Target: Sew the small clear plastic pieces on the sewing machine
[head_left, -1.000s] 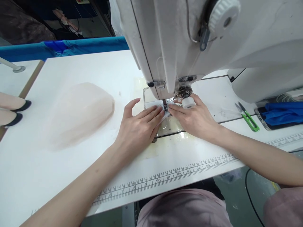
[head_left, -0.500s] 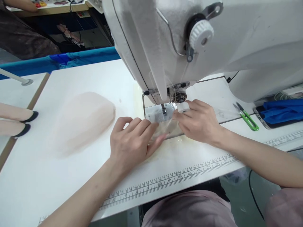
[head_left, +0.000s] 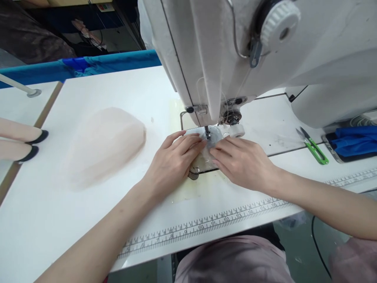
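A white sewing machine (head_left: 235, 51) fills the upper middle, its needle (head_left: 207, 133) down over the metal plate (head_left: 203, 161). A small sheer pale fabric piece (head_left: 206, 155) lies on that plate under the needle. My left hand (head_left: 173, 163) lies flat on it from the left, fingers stretched toward the needle. My right hand (head_left: 243, 163) presses on it from the right, fingers extended and close together. A white spool-like knob (head_left: 237, 131) sits just behind my right fingers.
A heap of sheer pink fabric (head_left: 103, 145) lies on the white table (head_left: 88, 204) at the left. Green thread snips (head_left: 315, 147) and a blue cloth on a phone (head_left: 353, 143) sit at the right. A ruler strip (head_left: 220, 222) runs along the front edge.
My left hand slid back from the needle, then forward to it again. My right hand came off the white knob and now lies flat on the fabric piece.
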